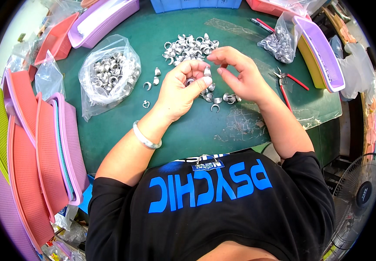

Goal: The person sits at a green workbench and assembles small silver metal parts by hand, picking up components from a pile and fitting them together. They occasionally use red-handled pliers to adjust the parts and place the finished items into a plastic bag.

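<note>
My left hand (180,87) pinches a silver-coloured metal ring (207,71) between thumb and fingers, above the middle of the green table. Just to its right, my right hand (244,75) has its thumb and index finger apart, with nothing visible between them; its other fingers are partly hidden. A heap of similar rings (187,47) lies beyond my hands. More loose rings (230,98) lie below and between the hands, partly covered by my left fingers. Left of my left hand are a few single pieces, among them an open ring (147,85) and a heart-shaped one (146,104).
An open plastic bag of rings (111,71) stands on the left. At right lie red-handled pliers (285,81), a smaller ring bag (279,45) and a red tool (264,25). Coloured baskets (51,152) stack at left; others line the far edge. A fan (356,195) stands lower right.
</note>
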The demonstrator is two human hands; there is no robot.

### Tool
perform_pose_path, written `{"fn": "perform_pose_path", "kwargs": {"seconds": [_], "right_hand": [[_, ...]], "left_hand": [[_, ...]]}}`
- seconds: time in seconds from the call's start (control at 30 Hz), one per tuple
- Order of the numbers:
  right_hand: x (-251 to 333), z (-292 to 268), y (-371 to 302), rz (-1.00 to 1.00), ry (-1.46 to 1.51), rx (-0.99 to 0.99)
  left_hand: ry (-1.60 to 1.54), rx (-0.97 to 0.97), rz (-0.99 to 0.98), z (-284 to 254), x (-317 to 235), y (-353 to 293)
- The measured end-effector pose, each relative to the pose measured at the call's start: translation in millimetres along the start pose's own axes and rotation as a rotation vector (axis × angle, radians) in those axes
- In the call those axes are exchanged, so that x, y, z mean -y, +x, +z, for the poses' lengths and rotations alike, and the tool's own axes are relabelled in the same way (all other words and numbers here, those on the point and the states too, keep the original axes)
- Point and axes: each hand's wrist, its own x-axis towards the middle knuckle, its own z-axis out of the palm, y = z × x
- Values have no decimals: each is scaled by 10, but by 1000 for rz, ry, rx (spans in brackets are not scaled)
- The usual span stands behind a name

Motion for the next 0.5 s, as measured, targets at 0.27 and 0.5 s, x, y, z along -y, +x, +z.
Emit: {"fn": "perform_pose_path", "kwargs": {"seconds": [0.27, 0.5], "right_hand": [[-96, -68, -30, 65, -123, 221], [-60, -85, -49, 81, -176, 417]], "left_hand": [[-107, 30, -32, -9, -12, 11], [-487, -10, -128, -139, -58, 39]]}}
